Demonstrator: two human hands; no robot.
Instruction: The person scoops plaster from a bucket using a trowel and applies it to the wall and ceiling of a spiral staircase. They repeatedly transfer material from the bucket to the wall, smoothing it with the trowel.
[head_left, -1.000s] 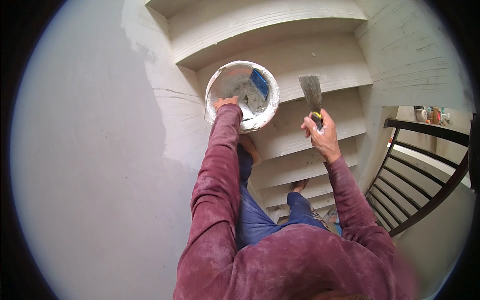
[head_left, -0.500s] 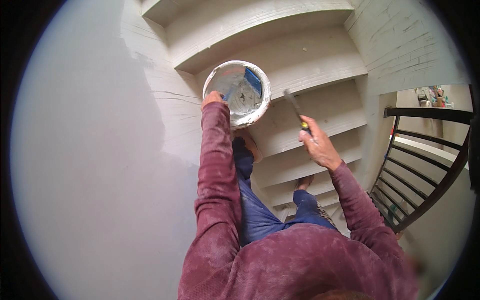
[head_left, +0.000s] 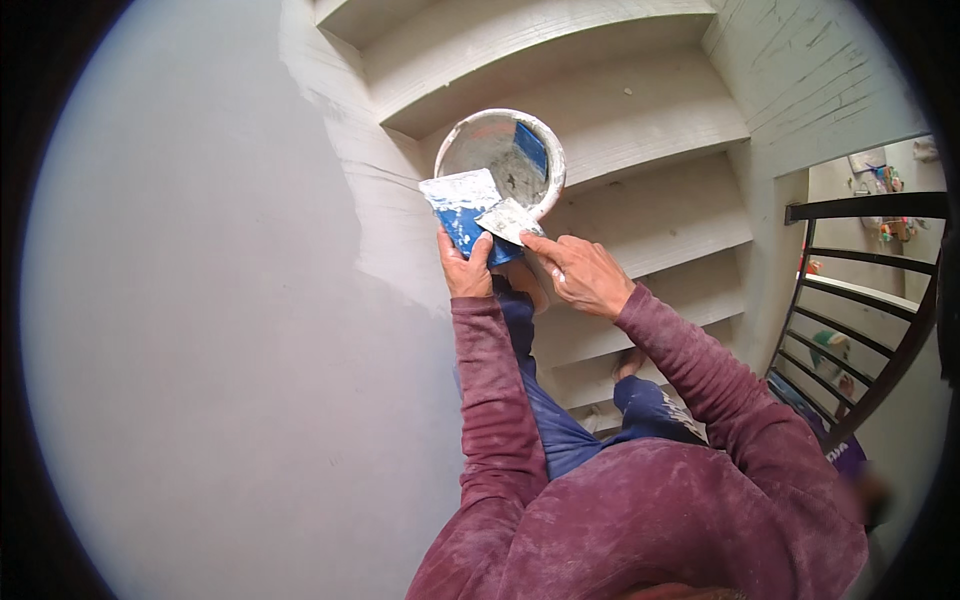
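My left hand (head_left: 466, 270) grips a flat blue plastic spreader (head_left: 462, 228) by its lower edge, thumb on top. White putty covers its upper part. In my right hand (head_left: 584, 276) is a putty knife (head_left: 512, 219), its blade smeared with putty and lying over the right side of the spreader; the fingers hide its handle. Just beyond both tools is a round white bucket (head_left: 556, 190) with a putty-crusted rim, standing on a stair tread. A blue flat piece (head_left: 531, 150) shows against the bucket's inner right wall.
Curved pale stairs (head_left: 650, 95) climb ahead and descend under my feet. On the left is a grey-white wall (head_left: 230, 300) with a patchy coated edge. A dark railing (head_left: 860, 207) runs down the right, with assorted items (head_left: 885, 185) beyond it.
My left hand has come out of the bucket, now with the putty-loaded spreader. My right hand has moved left, bringing the putty knife onto the spreader.
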